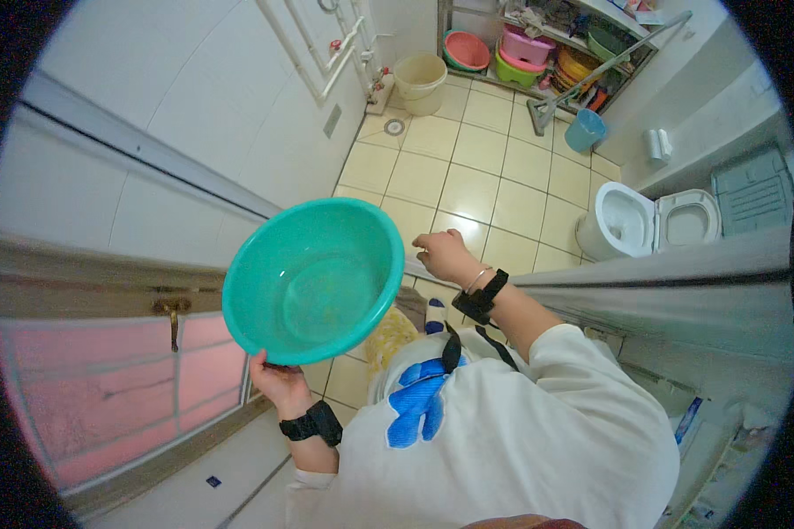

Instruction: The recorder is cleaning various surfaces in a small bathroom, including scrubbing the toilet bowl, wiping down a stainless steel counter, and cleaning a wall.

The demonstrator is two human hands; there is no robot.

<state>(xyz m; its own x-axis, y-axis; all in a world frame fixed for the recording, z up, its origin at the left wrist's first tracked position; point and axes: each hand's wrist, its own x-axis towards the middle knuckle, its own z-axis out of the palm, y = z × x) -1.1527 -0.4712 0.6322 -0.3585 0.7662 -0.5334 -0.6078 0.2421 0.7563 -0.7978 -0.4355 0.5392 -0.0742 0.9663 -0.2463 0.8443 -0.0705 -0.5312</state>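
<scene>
A green plastic basin (334,264) hangs in front of me, tilted so that its inside faces up toward my head. My left hand (281,383) grips its near rim, with the thumb on the edge and the other fingers hidden underneath. Only a small glint shows on the basin's inner wall. Just right of the basin, apart from its rim, my right hand (448,254) is held over the doorway with bent, slightly parted fingers and nothing in them. Black bands sit on both wrists.
Beyond the doorway lies a tiled floor (473,178) with a drain (394,127). A cream bucket (420,86), a mop (542,116), a blue bin (585,130) and a toilet (618,221) stand there. Stacked basins (526,49) fill the shelf. A door with a brass handle (173,321) is left.
</scene>
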